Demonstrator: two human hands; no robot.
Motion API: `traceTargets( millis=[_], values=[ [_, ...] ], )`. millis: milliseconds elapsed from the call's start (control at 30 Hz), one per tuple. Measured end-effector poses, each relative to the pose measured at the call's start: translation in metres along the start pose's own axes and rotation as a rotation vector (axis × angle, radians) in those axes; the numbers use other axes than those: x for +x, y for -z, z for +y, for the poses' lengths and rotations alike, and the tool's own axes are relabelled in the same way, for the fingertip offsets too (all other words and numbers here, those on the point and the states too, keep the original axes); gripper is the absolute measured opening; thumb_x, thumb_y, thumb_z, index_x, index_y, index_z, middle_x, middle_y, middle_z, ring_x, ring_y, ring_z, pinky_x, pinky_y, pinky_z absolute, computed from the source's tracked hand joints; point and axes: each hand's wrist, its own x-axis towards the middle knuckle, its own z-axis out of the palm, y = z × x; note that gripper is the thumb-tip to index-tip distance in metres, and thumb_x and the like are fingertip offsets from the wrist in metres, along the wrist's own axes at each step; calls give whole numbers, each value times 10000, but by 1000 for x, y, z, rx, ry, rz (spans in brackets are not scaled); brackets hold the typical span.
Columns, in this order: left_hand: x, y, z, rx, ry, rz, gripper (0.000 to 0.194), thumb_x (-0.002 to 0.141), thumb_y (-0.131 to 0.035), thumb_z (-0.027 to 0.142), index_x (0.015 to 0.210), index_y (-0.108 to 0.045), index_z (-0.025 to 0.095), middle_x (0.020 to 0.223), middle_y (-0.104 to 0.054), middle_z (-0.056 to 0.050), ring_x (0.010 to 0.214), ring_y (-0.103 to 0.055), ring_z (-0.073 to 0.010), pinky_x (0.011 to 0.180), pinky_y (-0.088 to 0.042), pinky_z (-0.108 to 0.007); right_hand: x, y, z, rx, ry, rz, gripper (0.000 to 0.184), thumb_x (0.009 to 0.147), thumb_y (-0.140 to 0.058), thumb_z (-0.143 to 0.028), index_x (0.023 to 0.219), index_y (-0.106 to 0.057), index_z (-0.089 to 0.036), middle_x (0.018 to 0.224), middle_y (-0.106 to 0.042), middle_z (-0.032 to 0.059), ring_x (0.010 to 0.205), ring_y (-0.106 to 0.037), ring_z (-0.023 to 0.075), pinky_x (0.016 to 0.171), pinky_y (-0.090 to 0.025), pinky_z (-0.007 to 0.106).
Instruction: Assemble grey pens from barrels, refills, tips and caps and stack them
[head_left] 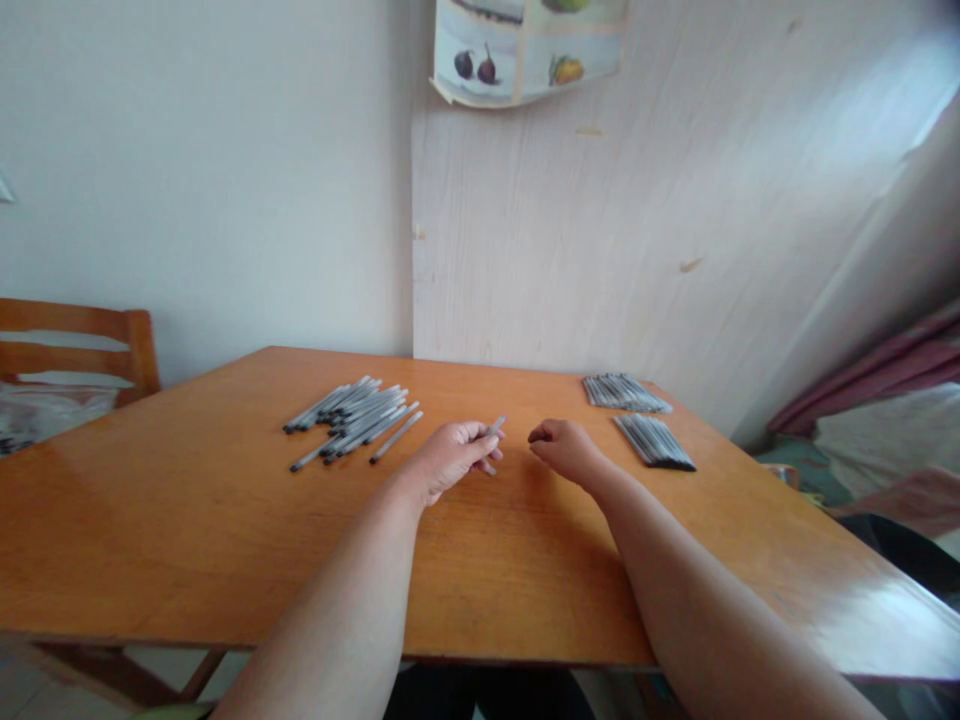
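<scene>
Above the middle of the table, my left hand [463,458] is closed around a slim grey pen [498,424], whose pale end sticks out past the thumb. Just to its right and apart from it, my right hand [564,447] is pinched. Something dark shows at its fingertips, too small to make out. A loose pile of grey pens with black ends [360,412] lies to the left of my left hand. Beyond my right hand, a neat row of similar pens [654,440] rests side by side, with another flat bundle of pens [624,391] behind it.
The wooden table [225,540] reaches back to the wall. A wooden chair [75,340] with a clear plastic bag [56,412] stands at the left. Fabric [885,430] is heaped beyond the right edge. A poster with painted fruit [517,60] hangs on the wall.
</scene>
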Motion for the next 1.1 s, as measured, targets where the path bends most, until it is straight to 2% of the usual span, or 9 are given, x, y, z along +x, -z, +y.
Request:
traceTargets(
  millis=[133, 267, 400, 667, 1100],
  values=[
    [0, -1, 0, 26, -8, -9, 326, 841, -611, 398, 1028, -672, 137, 892, -701, -71, 691, -615, -126, 693, -441, -266, -6, 6, -17, 469, -17, 12, 119, 665, -662, -231, 774, -658, -183, 630, -620, 0, 543, -535, 122, 522, -430, 249],
    [0, -1, -1, 31, -15, -36, 346, 828, -629, 427, 1009, -674, 135, 898, -699, -74, 711, -618, -134, 703, -446, -271, -15, 12, -37, 680, 75, -25, 186, 654, -698, -266, 808, -650, -173, 693, -627, 5, 583, -528, 110, 530, -427, 233],
    [1, -1, -2, 37, -13, -50, 328, 829, -628, 416, 991, -675, 135, 897, -698, -74, 714, -614, -135, 717, -451, -280, -19, 13, -44, 689, 109, -42, 177, 667, -692, -262, 818, -658, -175, 732, -633, 5, 602, -522, 104, 543, -426, 228],
    [2, -1, -6, 60, -22, -78, 344, 827, -626, 407, 1037, -686, 142, 910, -701, -78, 770, -620, -154, 732, -466, -290, -18, 11, -40, 573, 126, -56, 172, 689, -678, -283, 829, -674, -185, 708, -650, 1, 564, -521, 104, 523, -420, 231],
    [1, -3, -5, 78, -21, -84, 308, 824, -624, 378, 1018, -695, 148, 877, -690, -62, 748, -599, -144, 713, -442, -277, -20, 10, -42, 542, 146, -99, 143, 709, -665, -273, 835, -667, -205, 713, -645, -13, 571, -517, 104, 538, -424, 233]
  ],
)
